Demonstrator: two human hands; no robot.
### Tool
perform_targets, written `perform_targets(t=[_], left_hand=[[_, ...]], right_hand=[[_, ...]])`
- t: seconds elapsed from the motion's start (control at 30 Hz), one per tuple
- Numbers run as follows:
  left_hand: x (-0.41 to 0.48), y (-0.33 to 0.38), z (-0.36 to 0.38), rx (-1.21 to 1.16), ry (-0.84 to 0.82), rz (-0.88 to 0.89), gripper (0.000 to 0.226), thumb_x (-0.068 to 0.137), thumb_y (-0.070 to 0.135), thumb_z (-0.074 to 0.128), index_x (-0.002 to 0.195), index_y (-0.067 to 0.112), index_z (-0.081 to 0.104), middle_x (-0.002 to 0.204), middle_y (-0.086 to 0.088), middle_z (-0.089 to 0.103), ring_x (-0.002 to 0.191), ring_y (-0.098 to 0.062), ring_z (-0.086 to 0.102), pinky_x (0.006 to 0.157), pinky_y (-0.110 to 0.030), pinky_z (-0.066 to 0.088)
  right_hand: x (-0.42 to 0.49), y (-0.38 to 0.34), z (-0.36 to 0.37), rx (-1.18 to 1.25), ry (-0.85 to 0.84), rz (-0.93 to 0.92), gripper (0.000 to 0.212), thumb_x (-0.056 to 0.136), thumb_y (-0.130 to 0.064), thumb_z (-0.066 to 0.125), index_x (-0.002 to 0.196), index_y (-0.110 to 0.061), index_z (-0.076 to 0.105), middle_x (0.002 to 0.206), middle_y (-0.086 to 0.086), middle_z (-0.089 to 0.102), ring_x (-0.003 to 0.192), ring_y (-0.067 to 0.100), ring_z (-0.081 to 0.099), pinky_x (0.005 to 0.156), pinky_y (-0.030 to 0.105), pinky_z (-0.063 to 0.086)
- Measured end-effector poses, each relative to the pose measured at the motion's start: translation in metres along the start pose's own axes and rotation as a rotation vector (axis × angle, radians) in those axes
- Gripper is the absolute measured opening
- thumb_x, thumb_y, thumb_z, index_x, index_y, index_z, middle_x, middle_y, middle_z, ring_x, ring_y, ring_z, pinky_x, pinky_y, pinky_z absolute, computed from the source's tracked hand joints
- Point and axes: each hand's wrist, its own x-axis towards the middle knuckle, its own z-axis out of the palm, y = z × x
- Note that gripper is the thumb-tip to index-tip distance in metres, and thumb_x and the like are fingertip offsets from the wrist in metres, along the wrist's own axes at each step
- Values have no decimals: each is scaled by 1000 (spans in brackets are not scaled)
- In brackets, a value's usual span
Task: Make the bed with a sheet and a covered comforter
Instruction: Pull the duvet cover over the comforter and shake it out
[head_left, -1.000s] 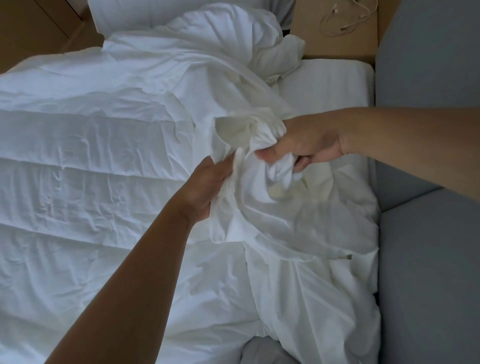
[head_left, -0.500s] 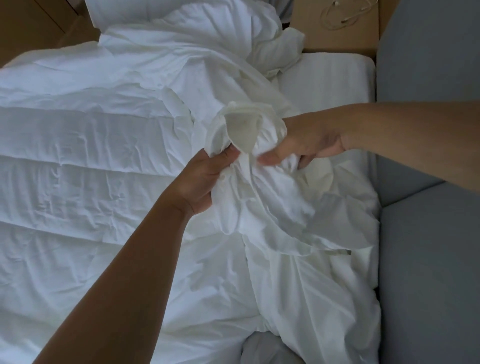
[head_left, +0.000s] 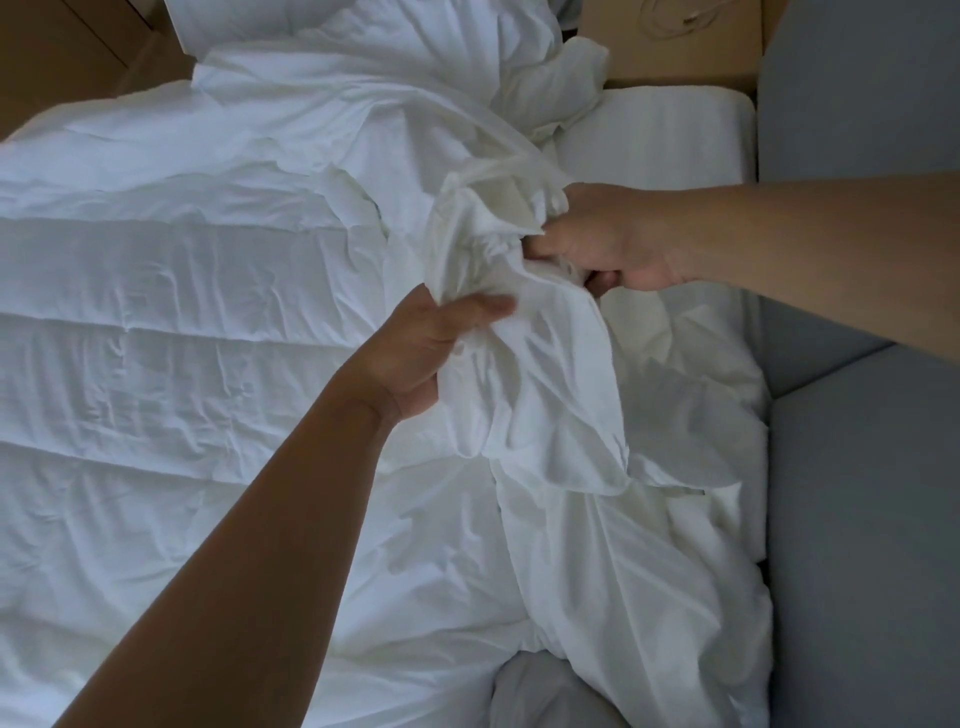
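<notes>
Left hand (head_left: 415, 353) and right hand (head_left: 618, 244) curl fingers round the bunched cover (head_left: 545, 395); the comforter (head_left: 182, 312) at nine o'clock lies bare, so covering seems barely begun.

Both arms extended; left hand (head_left: 421, 353) pinches fabric (head_left: 524, 374) under thumb; right hand (head_left: 608, 244) grips same bunch.

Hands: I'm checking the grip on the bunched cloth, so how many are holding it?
2. The left hand grips the bunched cloth from the lower left; the right hand grips its upper right end. No other hand is in view.
</notes>
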Motion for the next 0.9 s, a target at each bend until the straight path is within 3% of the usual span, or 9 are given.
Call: perform_targets(t=[0.07, 0.3, 0.4, 0.47, 0.53, 0.63, 0.73, 0.8, 0.9], left_hand=[[-1, 0, 5, -33, -41, -20, 38, 90, 12, 66, 128, 9, 62, 117, -13, 71, 111, -31, 68, 91, -42, 56], [4, -3, 10, -1, -56, -113, 43, 91, 13, 68, 133, 8, 60, 126, -13, 68, 118, -31, 65, 99, -46, 53], [7, -8, 2, -160, 32, -93, 39, 98, 19, 59, 135, 8, 58, 126, -12, 68, 119, -30, 65, 100, -47, 53], [10, -11, 1, -200, 80, -92, 39, 100, 20, 55, 137, 6, 58, 130, -16, 66, 119, -32, 64, 101, -49, 52], [15, -14, 3, -205, 128, -97, 38, 102, 18, 49, 135, 1, 58, 131, -21, 64, 117, -35, 65, 98, -48, 55], [18, -17, 7, -162, 143, -79, 39, 100, 12, 48, 134, -5, 56, 134, -31, 57, 119, -43, 61, 102, -56, 50], [15, -18, 6, -144, 165, -90, 34, 100, 13, 51, 129, -2, 61, 127, -25, 64, 115, -40, 64, 101, -54, 51], [12, -18, 3, -130, 204, -100, 30, 102, 13, 51, 127, 1, 64, 118, -18, 69, 108, -33, 68, 96, -48, 55], [11, -20, 2, -105, 207, -94, 36, 99, 16, 55, 130, -1, 61, 127, -24, 65, 114, -39, 65, 99, -53, 53]], right_hand=[[-2, -1, 0, -91, 69, -26, 21, 91, -28, 66, 107, -15, 70, 91, 2, 70, 72, 19, 64, 56, 31, 52], [0, 3, 3, -170, 80, -38, 20, 94, -29, 63, 101, -10, 68, 93, 8, 70, 76, 25, 65, 62, 32, 54], [1, 5, 1, -16, -17, 33, 42, 84, -42, 74, 116, -17, 68, 113, 8, 73, 93, 26, 72, 74, 37, 56], [-2, 9, -1, 25, -208, 103, 55, 73, -50, 83, 111, -14, 69, 102, 7, 68, 77, 22, 65, 61, 27, 41], [-6, 13, -2, -16, -445, 131, 41, 71, -41, 87, 98, -14, 72, 86, 3, 63, 63, 13, 49, 53, 22, 24], [-11, 15, -6, -161, -606, 141, 47, 58, -26, 97, 95, -12, 73, 91, 5, 65, 73, 18, 49, 59, 24, 29], [-15, 11, -14, -118, -704, 105, 23, 62, -8, 89, 73, -25, 78, 76, -5, 69, 65, 6, 59, 57, 19, 41], [-18, 9, -16, -112, -715, 61, 34, 67, 9, 78, 63, -25, 76, 65, -8, 68, 57, 3, 60, 54, 16, 45], [-19, 11, -6, -146, -663, 44, 27, 68, 1, 75, 65, -26, 76, 70, -6, 69, 59, 6, 59, 51, 18, 44]])
